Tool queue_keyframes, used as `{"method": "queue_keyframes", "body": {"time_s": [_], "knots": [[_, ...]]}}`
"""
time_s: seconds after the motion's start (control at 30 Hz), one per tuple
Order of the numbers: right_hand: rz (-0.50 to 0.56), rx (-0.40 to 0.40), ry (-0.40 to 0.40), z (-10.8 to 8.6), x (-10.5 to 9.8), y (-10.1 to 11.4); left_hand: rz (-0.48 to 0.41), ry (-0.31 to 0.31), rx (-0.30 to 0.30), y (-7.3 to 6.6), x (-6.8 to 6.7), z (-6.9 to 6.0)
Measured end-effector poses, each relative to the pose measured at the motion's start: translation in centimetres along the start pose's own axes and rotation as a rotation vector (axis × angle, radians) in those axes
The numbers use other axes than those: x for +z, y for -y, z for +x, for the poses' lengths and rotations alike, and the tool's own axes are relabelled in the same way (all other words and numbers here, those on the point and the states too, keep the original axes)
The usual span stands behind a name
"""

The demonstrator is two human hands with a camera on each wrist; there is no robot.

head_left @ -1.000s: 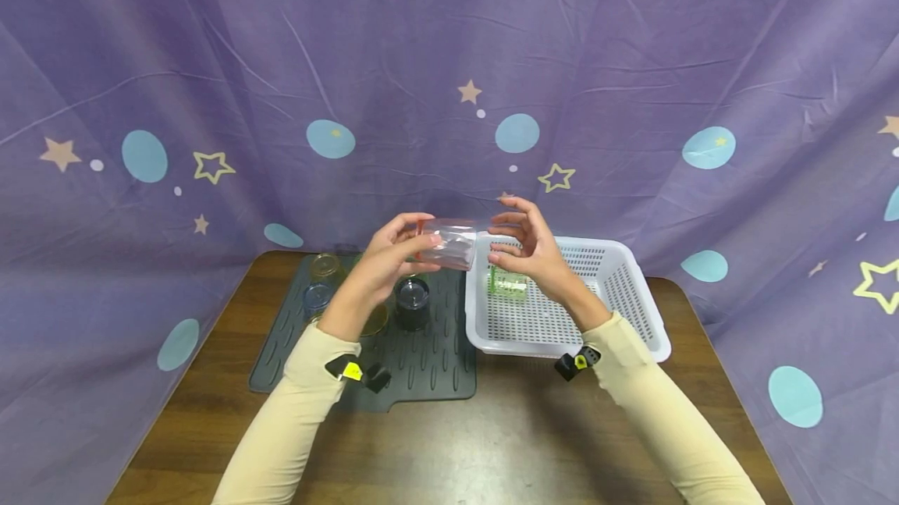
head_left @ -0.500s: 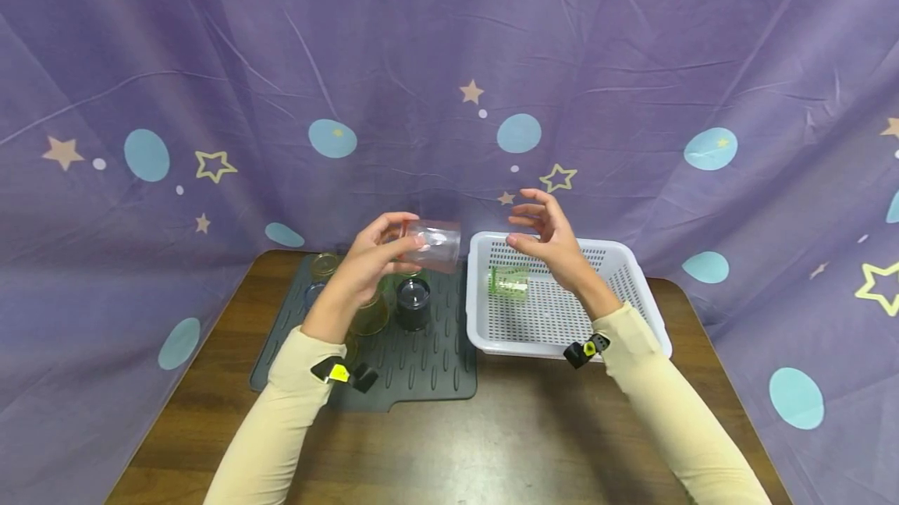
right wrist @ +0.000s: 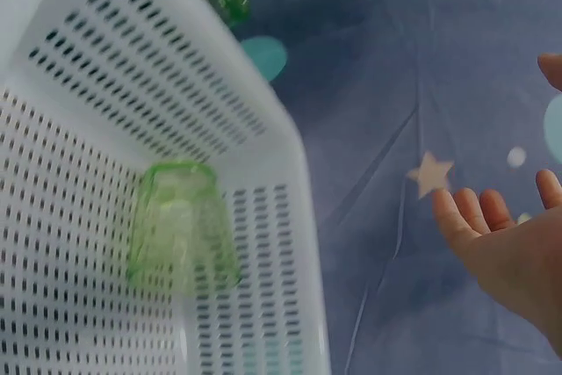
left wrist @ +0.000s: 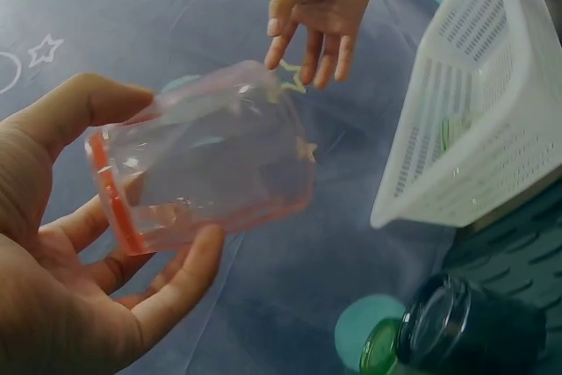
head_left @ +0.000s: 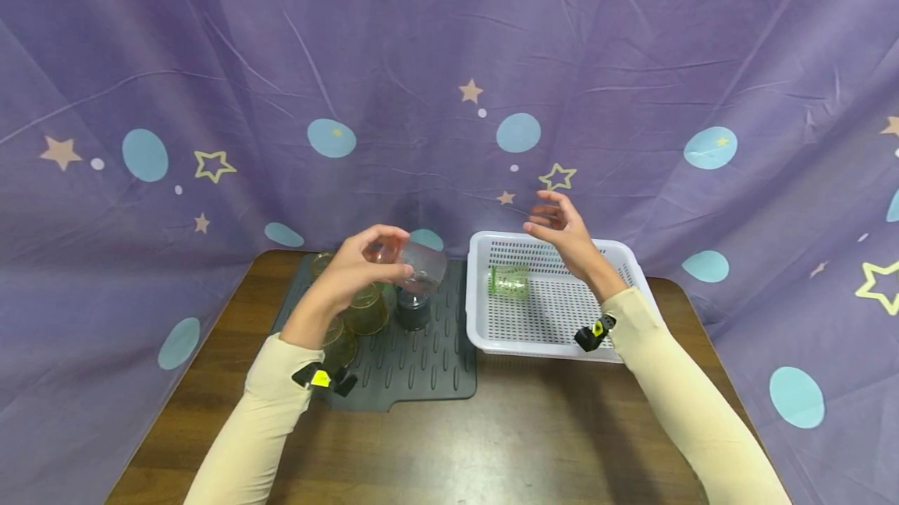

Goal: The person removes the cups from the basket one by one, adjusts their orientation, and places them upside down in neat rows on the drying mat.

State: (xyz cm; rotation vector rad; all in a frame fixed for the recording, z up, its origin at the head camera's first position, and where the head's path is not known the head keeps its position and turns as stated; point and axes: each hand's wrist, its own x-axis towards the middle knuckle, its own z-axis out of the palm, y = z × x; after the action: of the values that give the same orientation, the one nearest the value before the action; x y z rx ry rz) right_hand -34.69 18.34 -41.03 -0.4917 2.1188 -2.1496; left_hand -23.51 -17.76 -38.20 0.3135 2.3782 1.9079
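My left hand (head_left: 349,269) grips a clear pink plastic cup (head_left: 427,261) by its red-orange base end, above the dark drying mat (head_left: 435,372). The cup lies tilted on its side, its mouth end pointing right and somewhat down. In the left wrist view, thumb and fingers curl round the cup's (left wrist: 215,164) base. My right hand (head_left: 570,238) hovers over the back of the white basket (head_left: 548,349), its fingers spread and holding nothing. Inside the basket, a clear green cup (head_left: 509,282) lies on its side against the left part.
Several tinted cups stand on the mat: a dark blue one (head_left: 413,314) below the held cup, yellowish ones (head_left: 368,316) near my left wrist. The mat and basket share a brown wooden table (head_left: 492,442). A purple curtain (head_left: 421,60) hangs close behind.
My left hand has moved left and slightly down with the pink cup, away from the basket, and the cup's mouth end has tipped downward. My right hand has drawn away to the right.
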Motion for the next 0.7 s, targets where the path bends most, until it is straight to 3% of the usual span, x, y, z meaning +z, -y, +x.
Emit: {"method": "queue_keyframes", "body": {"time_s": [0.3, 0.53, 0.7], "knots": [[-0.066, 0.099, -0.051, 1.3, -1.2, -2.0, 0.280, 0.107, 0.071, 1.1, -0.8, -0.8], [-0.177, 0.188, -0.012, 1.9, -1.9, -3.5, 0.316, 0.211, 0.061, 2.7, -0.7, -1.2], [-0.269, 0.250, 0.072, 2.1, -2.2, -4.5, 0.362, 0.282, 0.030, 4.0, -0.7, -1.5]]}}
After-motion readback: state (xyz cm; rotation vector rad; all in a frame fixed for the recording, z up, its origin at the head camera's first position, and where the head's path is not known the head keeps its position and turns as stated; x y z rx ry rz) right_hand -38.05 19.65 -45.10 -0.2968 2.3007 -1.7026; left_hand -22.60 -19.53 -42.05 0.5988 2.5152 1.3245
